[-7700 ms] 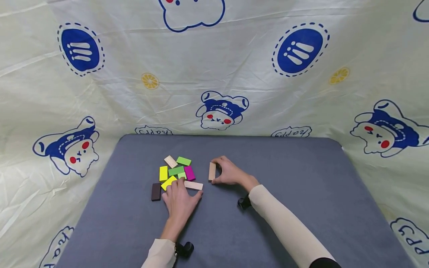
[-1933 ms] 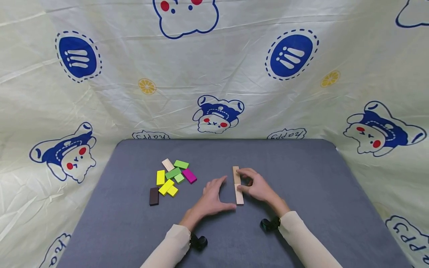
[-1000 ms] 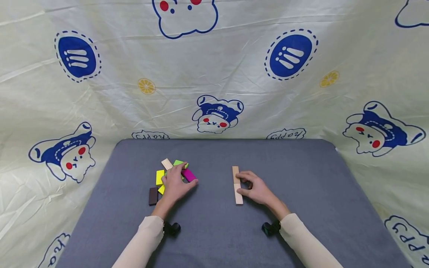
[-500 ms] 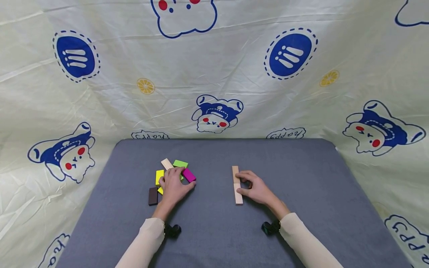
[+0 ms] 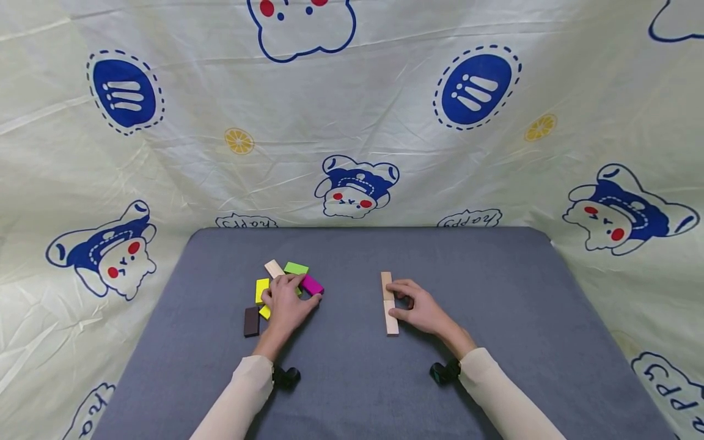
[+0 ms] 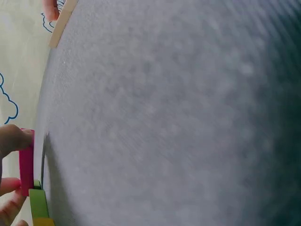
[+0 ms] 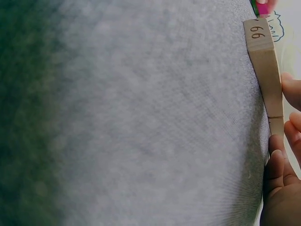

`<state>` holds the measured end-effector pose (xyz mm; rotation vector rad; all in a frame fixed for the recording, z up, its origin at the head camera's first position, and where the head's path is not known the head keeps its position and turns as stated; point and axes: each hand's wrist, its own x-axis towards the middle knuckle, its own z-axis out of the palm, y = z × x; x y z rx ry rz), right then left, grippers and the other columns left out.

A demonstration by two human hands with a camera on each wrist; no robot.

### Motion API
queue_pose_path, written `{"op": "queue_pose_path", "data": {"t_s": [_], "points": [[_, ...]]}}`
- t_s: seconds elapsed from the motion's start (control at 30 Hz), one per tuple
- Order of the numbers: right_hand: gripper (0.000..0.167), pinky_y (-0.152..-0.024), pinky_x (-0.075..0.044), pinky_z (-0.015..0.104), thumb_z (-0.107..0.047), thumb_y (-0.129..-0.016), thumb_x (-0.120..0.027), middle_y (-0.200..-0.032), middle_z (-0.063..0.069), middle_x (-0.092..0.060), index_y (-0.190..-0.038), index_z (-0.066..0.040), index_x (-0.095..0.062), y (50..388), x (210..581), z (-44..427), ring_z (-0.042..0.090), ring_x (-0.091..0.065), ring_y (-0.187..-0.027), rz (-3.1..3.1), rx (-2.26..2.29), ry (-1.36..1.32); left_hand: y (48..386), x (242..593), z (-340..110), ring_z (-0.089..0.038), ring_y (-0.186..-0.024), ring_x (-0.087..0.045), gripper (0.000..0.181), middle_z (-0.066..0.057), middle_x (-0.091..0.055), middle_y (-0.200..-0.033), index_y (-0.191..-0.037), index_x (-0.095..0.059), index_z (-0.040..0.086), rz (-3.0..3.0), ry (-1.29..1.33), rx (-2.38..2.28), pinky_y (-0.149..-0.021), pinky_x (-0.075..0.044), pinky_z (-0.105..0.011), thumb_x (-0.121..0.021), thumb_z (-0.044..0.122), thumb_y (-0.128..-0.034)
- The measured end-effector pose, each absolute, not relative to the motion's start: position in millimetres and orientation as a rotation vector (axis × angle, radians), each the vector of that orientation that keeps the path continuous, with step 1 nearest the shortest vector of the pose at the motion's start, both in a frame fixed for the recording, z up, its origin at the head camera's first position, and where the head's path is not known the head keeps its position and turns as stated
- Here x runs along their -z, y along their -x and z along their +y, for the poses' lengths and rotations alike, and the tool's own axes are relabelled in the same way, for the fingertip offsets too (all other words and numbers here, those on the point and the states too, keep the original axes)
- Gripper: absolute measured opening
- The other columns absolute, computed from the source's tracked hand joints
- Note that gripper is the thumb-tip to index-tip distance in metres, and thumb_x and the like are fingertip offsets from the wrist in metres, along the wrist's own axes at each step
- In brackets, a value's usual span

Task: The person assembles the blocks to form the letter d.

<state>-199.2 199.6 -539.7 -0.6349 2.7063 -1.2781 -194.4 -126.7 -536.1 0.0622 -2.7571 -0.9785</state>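
Observation:
My left hand (image 5: 287, 304) is over the cluster of small blocks and pinches a magenta block (image 5: 313, 285) between thumb and fingers. In the left wrist view the magenta block (image 6: 27, 162) stands out beside a green block (image 6: 39, 203). My right hand (image 5: 423, 308) rests loosely bent against two pale wooden blocks lying end to end, the far one (image 5: 387, 281) and the near one (image 5: 390, 324). The right wrist view shows the number 66 on the end of the near wooden block (image 7: 264, 70), with the thumb touching it.
Around the left hand lie a dark brown block (image 5: 251, 322), a yellow block (image 5: 261, 291), a pale wooden block (image 5: 273, 268) and a light green block (image 5: 296, 268). Other blocks are partly covered by that hand. A printed cloth (image 5: 352, 110) hangs behind the grey table (image 5: 484, 269).
Two pale blocks, apart 7.7 seconds ago, now lie end to end at the right hand. The left hand has gone back to the cluster; the magenta block has turned slightly. The right hand stays still.

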Motion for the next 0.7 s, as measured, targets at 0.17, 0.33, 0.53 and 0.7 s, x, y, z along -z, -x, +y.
{"op": "queue_pose_path", "data": {"t_s": [0.17, 0.33, 0.53, 0.7], "points": [[0.052, -0.076, -0.045, 0.028, -0.013, -0.089, -0.08, -0.141, 0.018, -0.057, -0.137, -0.002, -0.063, 199.6, 540.7, 199.8, 0.027, -0.056, -0.106, 2.707, 1.284, 0.655, 198.6, 532.7, -119.9, -0.039, -0.131, -0.045, 0.06, -0.017, -0.061, -0.133, -0.134, -0.068, 0.005, -2.689, 0.037, 1.031, -0.106, -0.026, -0.063, -0.085, 0.029, -0.0819], [0.05, -0.078, -0.045, 0.028, -0.013, -0.091, -0.078, -0.143, 0.017, -0.056, -0.137, -0.002, -0.064, 199.1, 540.5, 199.9, 0.026, -0.055, -0.108, 2.697, 1.275, 0.668, 208.8, 526.4, -108.9, -0.038, -0.129, -0.051, 0.058, -0.019, -0.061, -0.133, -0.134, -0.066, 0.001, -2.661, 0.198, 1.118, -0.111, -0.035, -0.06, -0.085, 0.023, -0.0833], [0.049, -0.081, -0.045, 0.03, -0.013, -0.092, -0.077, -0.144, 0.016, -0.056, -0.137, -0.002, -0.063, 197.0, 538.3, 200.2, 0.027, -0.055, -0.112, 2.698, 1.245, 0.658, 226.0, 515.9, -90.6, -0.035, -0.123, -0.058, 0.058, -0.02, -0.06, -0.133, -0.134, -0.065, -0.003, -2.667, 0.384, 1.185, -0.106, -0.049, -0.049, -0.084, 0.02, -0.0848], [0.048, -0.082, -0.046, 0.03, -0.014, -0.092, -0.077, -0.144, 0.015, -0.056, -0.137, -0.003, -0.064, 198.1, 538.2, 199.1, 0.027, -0.056, -0.112, 2.709, 1.233, 0.662, 238.8, 506.6, -75.9, -0.032, -0.121, -0.059, 0.059, -0.018, -0.058, -0.137, -0.137, -0.063, -0.002, -2.73, 0.453, 1.171, -0.101, -0.053, -0.044, -0.083, 0.021, -0.0868]]}}
